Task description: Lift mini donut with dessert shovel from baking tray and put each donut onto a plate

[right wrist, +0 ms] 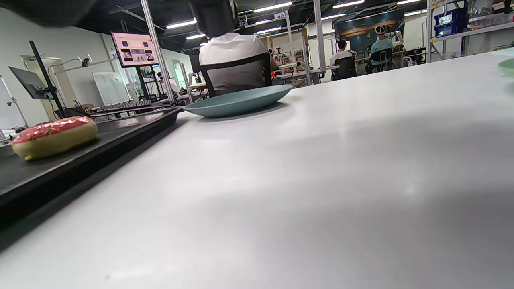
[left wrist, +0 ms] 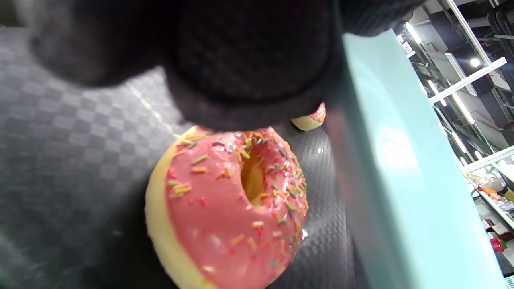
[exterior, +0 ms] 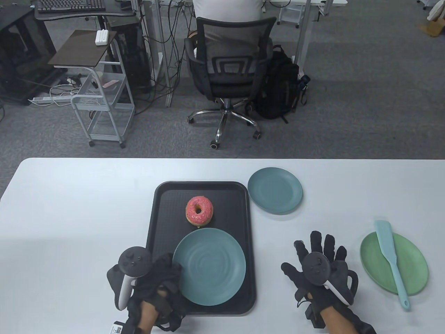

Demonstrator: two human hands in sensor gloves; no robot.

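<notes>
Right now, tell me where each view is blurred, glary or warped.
Table view: sharp, evenly lit, edges slightly bowed. Left wrist view: tilted, the glove a dark blur, the plate rim soft with glare, the donut sharp. Right wrist view: near table soft, ceiling lights bright.

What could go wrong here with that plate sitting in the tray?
1. The left hand grips the large teal plate inside the baking tray, and its wrist view shows a donut right beside the rim: the plate could squash it.
2. The dessert shovel lies across the green plate, handle overhanging; a careless grab might tip that plate.
</notes>
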